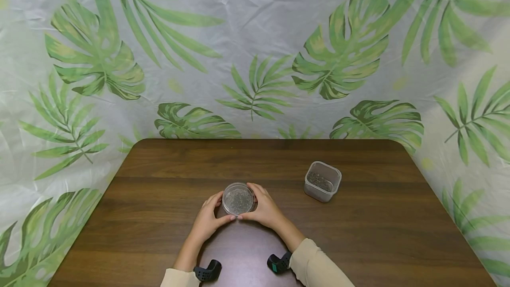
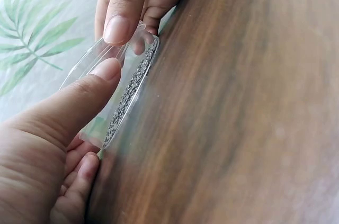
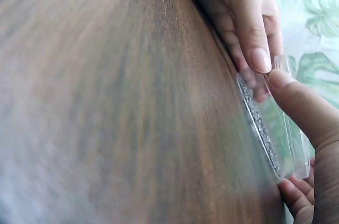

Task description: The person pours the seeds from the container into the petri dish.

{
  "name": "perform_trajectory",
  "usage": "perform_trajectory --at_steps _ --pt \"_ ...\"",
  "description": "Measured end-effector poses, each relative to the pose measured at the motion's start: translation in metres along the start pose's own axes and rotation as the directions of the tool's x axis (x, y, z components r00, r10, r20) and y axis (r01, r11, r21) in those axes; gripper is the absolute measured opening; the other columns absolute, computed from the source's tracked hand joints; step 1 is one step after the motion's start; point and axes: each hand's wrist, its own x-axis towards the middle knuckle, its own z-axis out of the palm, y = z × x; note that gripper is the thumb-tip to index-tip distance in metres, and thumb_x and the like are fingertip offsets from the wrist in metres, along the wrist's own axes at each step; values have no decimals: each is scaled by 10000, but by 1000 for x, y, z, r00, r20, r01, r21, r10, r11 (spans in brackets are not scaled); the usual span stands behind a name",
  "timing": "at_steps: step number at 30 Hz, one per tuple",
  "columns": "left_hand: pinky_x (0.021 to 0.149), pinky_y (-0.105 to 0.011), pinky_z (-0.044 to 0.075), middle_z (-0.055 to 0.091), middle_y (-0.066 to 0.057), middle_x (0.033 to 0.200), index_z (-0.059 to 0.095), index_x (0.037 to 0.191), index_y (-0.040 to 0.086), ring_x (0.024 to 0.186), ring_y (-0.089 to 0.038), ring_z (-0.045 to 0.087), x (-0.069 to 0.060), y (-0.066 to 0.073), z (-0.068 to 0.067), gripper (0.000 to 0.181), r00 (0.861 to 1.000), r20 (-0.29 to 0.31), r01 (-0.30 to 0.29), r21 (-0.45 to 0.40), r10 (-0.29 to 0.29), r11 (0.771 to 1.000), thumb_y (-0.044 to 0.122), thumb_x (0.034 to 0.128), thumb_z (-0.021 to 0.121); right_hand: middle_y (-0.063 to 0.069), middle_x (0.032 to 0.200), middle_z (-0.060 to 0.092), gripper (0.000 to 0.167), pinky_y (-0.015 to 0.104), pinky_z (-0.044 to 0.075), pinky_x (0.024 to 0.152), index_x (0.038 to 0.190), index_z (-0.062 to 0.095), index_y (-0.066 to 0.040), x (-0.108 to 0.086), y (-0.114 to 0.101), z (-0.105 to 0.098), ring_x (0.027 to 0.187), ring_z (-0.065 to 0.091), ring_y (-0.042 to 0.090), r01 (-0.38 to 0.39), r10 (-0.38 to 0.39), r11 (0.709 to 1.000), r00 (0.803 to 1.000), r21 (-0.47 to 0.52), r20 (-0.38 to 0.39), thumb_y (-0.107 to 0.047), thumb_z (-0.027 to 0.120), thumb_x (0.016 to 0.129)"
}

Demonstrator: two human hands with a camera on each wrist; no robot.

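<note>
A clear round container (image 1: 237,199) stands on the table in front of me, a thin layer of dark grey granules along its bottom. My left hand (image 1: 207,221) holds it from the left, and my right hand (image 1: 266,209) grips it from the right. Both thumbs meet at the near side by the upper rim, while the other fingers curve around the walls. In the right wrist view a clear lid (image 3: 298,144) lies over the top of the container; whether it is fully seated I cannot tell. The far side is partly hidden by the fingers.
To the right on the brown wooden table (image 1: 378,229) stands a square translucent tub (image 1: 336,184), open at the top, with dark grey granules inside. A leaf-patterned cloth (image 1: 271,25) hangs behind the table's far edge.
</note>
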Motion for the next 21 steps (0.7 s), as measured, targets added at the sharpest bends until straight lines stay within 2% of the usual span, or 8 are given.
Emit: perform_trajectory --at_steps 4,9,16,21 --pt "872 -434 416 476 -149 1247 441 1296 11 1028 -275 513 0 0 1 792 1000 8 15 -3 -15 1000 302 652 798 117 1319 414 979 395 394 912 1349 360 -35 -1 1 1 1161 397 243 30 -30 1000 999 3 -17 -431 817 580" --pt "868 -445 416 471 -164 1244 428 1298 -1 1029 -292 514 0 1 0 799 1000 13 19 -11 -19 1000 308 659 794 131 1255 456 979 316 455 785 1347 341 -27 -1 4 4 1005 451 210 83 -83 997 996 4 -42 -454 802 596" --pt "878 -443 411 467 -158 1252 429 1301 8 1035 -287 515 0 1 0 807 999 11 33 -19 -33 999 310 651 799 83 1310 423 998 359 428 854 1377 318 -92 -1 2 4 1098 412 202 4 -4 1000 1000 26 6 -432 817 583" --pt "882 -443 411 461 -180 1252 417 1302 -9 1037 -299 520 0 -1 0 804 1000 15 21 -13 -21 1000 304 663 792 81 1329 414 991 397 391 901 1382 310 -100 0 1 4 1153 383 219 -6 5 1000 1000 9 24 -437 809 595"
